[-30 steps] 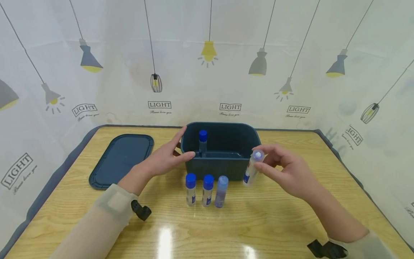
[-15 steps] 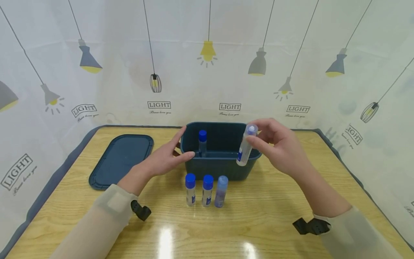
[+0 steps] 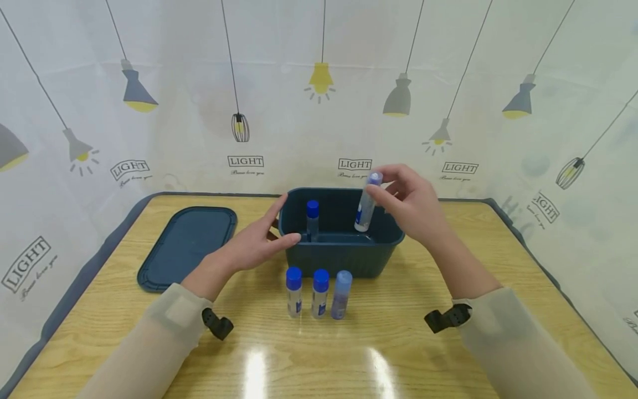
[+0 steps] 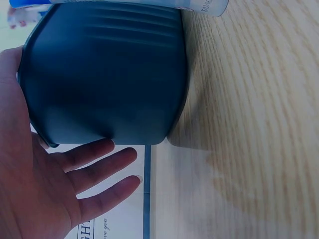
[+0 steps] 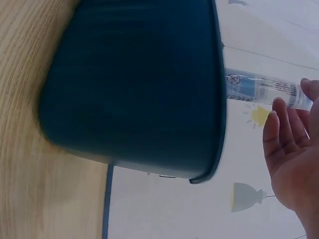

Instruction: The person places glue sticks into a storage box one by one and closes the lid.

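Observation:
In the head view my right hand (image 3: 411,202) pinches a clear glue bottle (image 3: 366,208) with a translucent purple cap near its top. The bottle leans, its lower end inside the dark blue bin (image 3: 344,260). My left hand (image 3: 254,244) rests against the bin's left end, thumb on the front rim and fingers fairly straight, as the left wrist view also shows. A blue-capped bottle (image 3: 312,219) stands inside the bin at the left. In front stand two blue-capped bottles (image 3: 294,293) and one bottle with a light blue cap (image 3: 341,296). The right wrist view shows the held bottle (image 5: 264,89) partly behind the bin wall.
A dark blue lid (image 3: 191,244) lies flat on the wooden table (image 3: 309,360), left of the bin. Behind the table hangs a pale curtain (image 3: 279,77) printed with lamps. Black straps circle both sleeves.
My right hand has carried the purple-capped bottle up, left and over the bin's front rim, from beside its right front corner into the opening. The left hand stays put.

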### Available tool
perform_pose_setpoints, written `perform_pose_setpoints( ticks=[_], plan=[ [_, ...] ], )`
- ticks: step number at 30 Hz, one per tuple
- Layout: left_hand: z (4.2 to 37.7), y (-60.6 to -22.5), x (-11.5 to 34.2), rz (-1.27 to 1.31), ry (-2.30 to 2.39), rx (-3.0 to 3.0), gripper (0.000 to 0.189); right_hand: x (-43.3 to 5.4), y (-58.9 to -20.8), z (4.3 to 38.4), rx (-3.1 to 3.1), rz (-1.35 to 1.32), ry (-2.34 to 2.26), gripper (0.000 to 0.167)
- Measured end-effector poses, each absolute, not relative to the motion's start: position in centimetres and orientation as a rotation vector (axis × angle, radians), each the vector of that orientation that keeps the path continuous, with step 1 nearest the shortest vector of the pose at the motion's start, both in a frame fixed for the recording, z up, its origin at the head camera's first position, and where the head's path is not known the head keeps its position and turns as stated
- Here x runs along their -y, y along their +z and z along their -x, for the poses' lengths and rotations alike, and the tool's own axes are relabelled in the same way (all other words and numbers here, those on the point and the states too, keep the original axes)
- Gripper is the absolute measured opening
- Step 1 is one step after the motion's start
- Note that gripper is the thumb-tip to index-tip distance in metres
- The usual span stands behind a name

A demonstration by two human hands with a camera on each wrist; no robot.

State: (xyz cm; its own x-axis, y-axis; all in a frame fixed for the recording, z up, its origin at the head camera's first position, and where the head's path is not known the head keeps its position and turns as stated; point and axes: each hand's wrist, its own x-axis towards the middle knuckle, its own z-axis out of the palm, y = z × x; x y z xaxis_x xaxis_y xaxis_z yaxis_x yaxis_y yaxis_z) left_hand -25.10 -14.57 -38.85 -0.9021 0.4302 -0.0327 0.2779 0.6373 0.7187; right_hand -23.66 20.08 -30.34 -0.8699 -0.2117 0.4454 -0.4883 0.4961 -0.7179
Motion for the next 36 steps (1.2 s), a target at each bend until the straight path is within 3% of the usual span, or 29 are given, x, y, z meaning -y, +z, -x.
perform_pose_setpoints(
  ticks=[16,36],
  plan=[
    [25.3,-38.9,14.7,-0.589,1.105,-2.657,0.103,-18.1,-33.1,28.1,2.716,-0.536,1.295,0.041],
    [25.3,-39.0,14.6,-0.575,1.119,-2.652,0.104,-16.0,-34.4,30.9,2.879,-0.5,1.257,0.032]
  ],
)
